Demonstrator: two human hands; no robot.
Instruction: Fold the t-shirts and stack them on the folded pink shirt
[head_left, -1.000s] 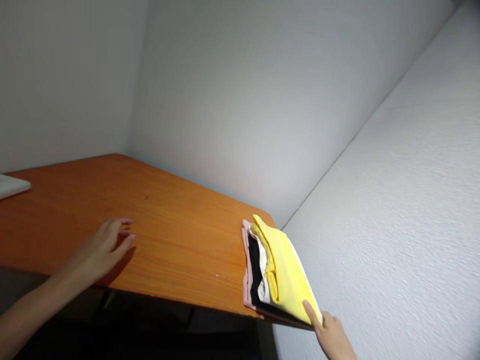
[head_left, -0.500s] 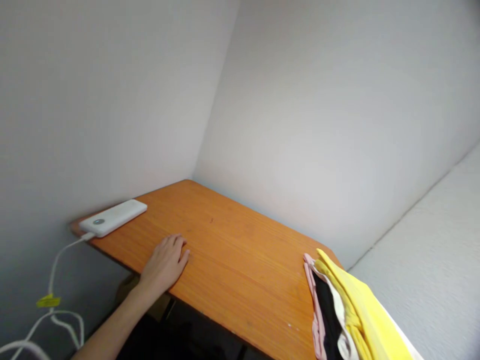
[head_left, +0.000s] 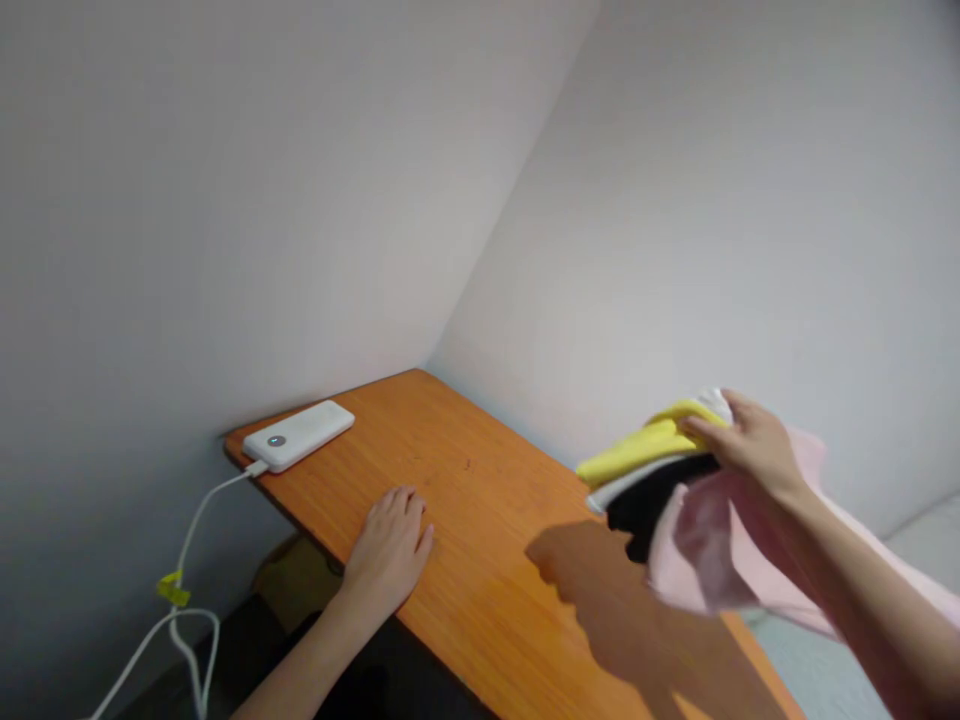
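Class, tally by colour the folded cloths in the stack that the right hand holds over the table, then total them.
Yellow cloth: 1
White cloth: 1
Black cloth: 1
Pink cloth: 1
Total: 4 in the stack held by the right hand.

You are facing a corner where the left wall [head_left: 225, 200] and the right wall [head_left: 750, 200], both plain white, are meeting behind an orange wooden table [head_left: 480, 480]. A white power bank [head_left: 298, 436] is lying at its far corner, its white cable [head_left: 199, 510] hanging over the edge.
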